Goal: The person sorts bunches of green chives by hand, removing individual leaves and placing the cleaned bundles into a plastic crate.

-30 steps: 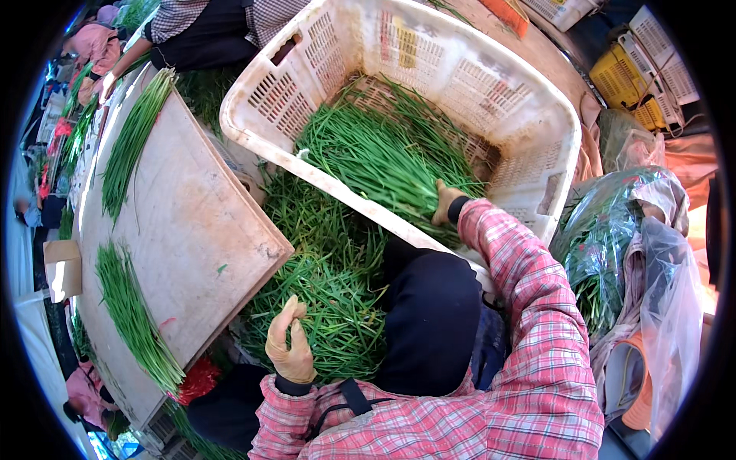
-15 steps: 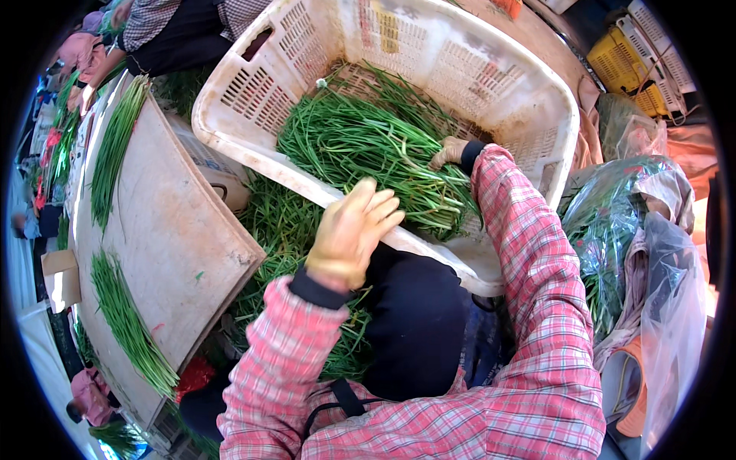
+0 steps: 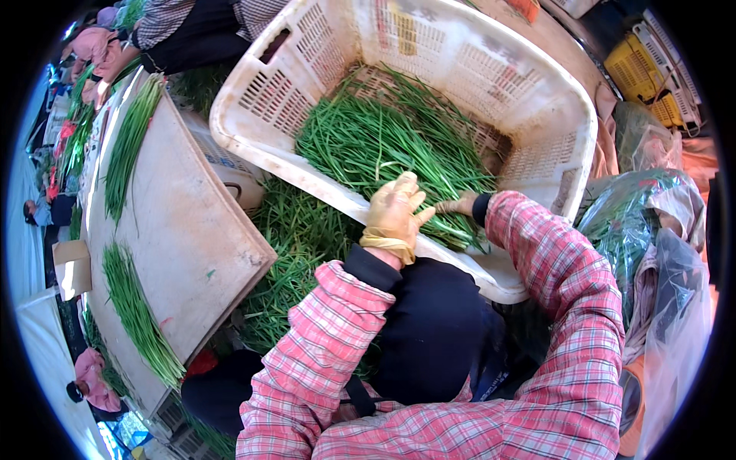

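Observation:
A heap of long, thin green chives [image 3: 376, 142] lies in a large white plastic crate [image 3: 261, 157] with slotted walls. My left hand [image 3: 395, 215], in a yellowish glove, is over the crate's near rim beside the pale stalk ends. Its fingers are apart and hold nothing. My right hand [image 3: 458, 205], gloved too, reaches in over the near right side and closes around the stalk ends. Its fingertips are partly hidden among the chives.
On my left stands a board table [image 3: 192, 245] with a far chive bunch [image 3: 134, 146] and a near bunch [image 3: 138, 314]. Loose greens [image 3: 299, 238] lie between table and crate. At right is a clear plastic bag [image 3: 644, 207] of greens. Another person [image 3: 184, 31] sits at the far left.
My right hand has drawn nearer to me along the chives, toward the crate's near rim. My left hand has moved right, closer to it. The view has shifted slightly.

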`<action>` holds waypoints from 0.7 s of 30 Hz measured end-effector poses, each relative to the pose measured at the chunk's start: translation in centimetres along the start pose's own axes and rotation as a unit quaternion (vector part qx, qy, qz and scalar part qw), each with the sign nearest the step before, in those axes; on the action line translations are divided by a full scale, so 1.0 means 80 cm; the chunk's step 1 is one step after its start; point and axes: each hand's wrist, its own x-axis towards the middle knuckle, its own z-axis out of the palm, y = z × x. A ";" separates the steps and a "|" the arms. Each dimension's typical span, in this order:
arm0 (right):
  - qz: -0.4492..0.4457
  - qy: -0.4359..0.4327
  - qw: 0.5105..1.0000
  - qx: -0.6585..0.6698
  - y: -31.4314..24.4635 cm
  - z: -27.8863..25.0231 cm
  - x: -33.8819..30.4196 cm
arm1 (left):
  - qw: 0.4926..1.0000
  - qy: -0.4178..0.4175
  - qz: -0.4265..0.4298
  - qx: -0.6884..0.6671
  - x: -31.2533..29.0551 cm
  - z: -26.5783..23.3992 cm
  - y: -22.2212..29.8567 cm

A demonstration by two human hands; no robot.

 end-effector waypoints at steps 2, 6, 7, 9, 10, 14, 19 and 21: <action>0.018 -0.010 1.000 0.014 -0.013 0.007 -0.019 | 1.000 0.011 0.005 0.005 -0.001 -0.002 -0.001; -0.017 -0.104 0.980 0.168 -0.029 0.013 -0.034 | 0.999 0.038 0.003 0.018 0.001 0.000 -0.004; -0.031 -0.135 0.965 0.224 -0.033 0.013 -0.038 | 0.999 0.032 -0.008 0.014 0.004 -0.004 -0.006; -0.050 -0.161 0.942 0.290 -0.035 0.012 -0.046 | 0.999 0.029 0.000 0.016 0.001 0.000 -0.006; -0.053 -0.153 0.946 0.280 -0.038 0.011 -0.046 | 0.999 0.035 -0.002 0.016 0.002 0.001 -0.005; 0.007 -0.059 0.989 -0.134 -0.049 -0.004 -0.038 | 0.999 -0.007 -0.030 -0.028 0.008 -0.009 0.002; 0.010 -0.025 0.995 -0.093 -0.037 0.014 -0.028 | 0.997 -0.043 -0.047 -0.053 0.008 -0.015 0.010; 0.001 -0.021 0.999 -0.038 -0.035 0.015 -0.025 | 0.996 -0.042 -0.053 -0.052 0.009 -0.015 0.008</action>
